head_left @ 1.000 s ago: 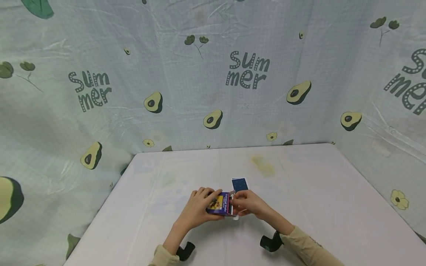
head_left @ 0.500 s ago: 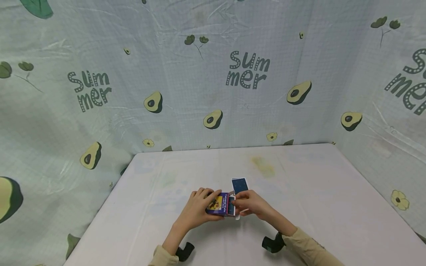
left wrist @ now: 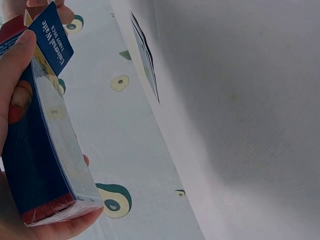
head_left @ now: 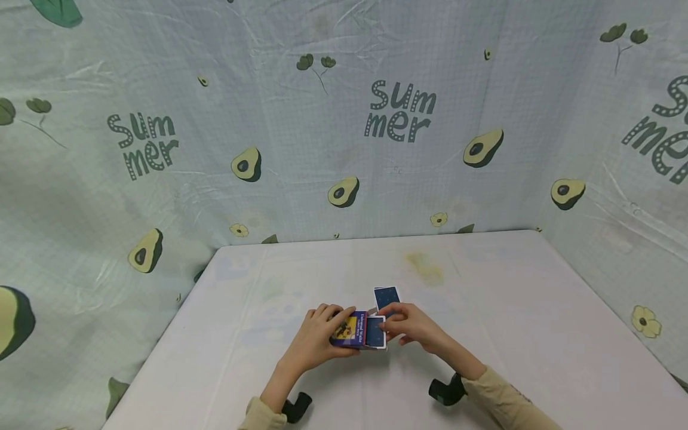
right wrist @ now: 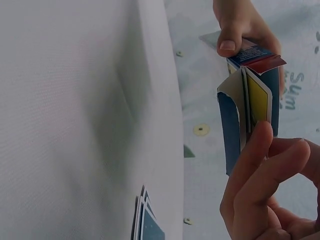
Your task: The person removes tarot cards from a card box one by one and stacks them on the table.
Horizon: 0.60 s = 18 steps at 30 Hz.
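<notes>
1. Blue-purple cardboard tarot box [head_left: 349, 330] is in the L hand [head_left: 321, 333]: thumb & fingers wrapped round its sides, gripping. Box is held up off the desk [head_left: 484, 286], approx. mid-desk L–R, open end facing the R hand.
2. R hand [head_left: 411, 325] pinches the outer end of a card [head_left: 375, 332] w/ its fingertips; other fingers loosely bent.
3. That card is part in, part out of the box's open end. Blue back w/ white border faces up (head view); yellow on its other side (R wrist view). Can't tell if >1 card sticks out.
4. Box flap [left wrist: 52, 42] is open, reads "Universal Waite Tarot Deck" (L wrist view).
5. Small card pile [head_left: 386, 295], blue back up, lies flat on the desk just beyond the R hand, apart from the box; nearer end partly hidden in head view. Count unclear.
6. Blk device [head_left: 297, 408] by the L wrist, similar blk unit [head_left: 448, 390] by the R wrist. Beige L sleeve [head_left: 264, 416] & R sleeve [head_left: 507, 400] behind.
7. Desk cover is white, w/ yellowish stain [head_left: 424, 267] toward the far edge.
8. Bkgd: pale fabric backdrop [head_left: 301, 125] w/ avocados, flowers, leaves & "summer" lettering, on the far side plus L & R.
</notes>
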Tool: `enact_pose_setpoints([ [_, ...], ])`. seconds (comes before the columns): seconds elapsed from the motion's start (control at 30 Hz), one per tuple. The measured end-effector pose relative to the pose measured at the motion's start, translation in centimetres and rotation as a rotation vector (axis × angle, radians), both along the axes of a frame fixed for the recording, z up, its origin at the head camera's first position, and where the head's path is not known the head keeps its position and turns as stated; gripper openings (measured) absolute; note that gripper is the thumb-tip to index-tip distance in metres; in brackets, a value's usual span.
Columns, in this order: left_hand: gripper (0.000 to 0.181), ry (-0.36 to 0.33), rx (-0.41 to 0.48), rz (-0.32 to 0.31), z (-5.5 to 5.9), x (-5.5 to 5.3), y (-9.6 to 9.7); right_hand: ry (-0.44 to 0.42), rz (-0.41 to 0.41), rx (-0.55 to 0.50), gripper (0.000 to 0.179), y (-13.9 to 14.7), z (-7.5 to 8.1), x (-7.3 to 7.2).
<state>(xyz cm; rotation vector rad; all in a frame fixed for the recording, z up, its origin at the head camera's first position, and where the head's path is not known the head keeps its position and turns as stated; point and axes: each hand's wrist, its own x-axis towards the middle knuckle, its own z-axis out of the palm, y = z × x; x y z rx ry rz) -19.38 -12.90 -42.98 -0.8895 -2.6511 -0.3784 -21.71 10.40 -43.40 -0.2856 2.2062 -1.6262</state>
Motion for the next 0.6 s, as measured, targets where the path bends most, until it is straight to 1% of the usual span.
enact_pose_setpoints([
  [0.23,0.076,-0.025,0.004,0.005,0.02,0.01,-0.04,0.002,-0.012,0.005,0.040,0.40,0.12,0.06],
  [0.6,0.076,-0.001,-0.004,0.005,0.14,0.13,-0.07,-0.007,-0.027,0.011,0.041,0.84,0.22,0.17],
])
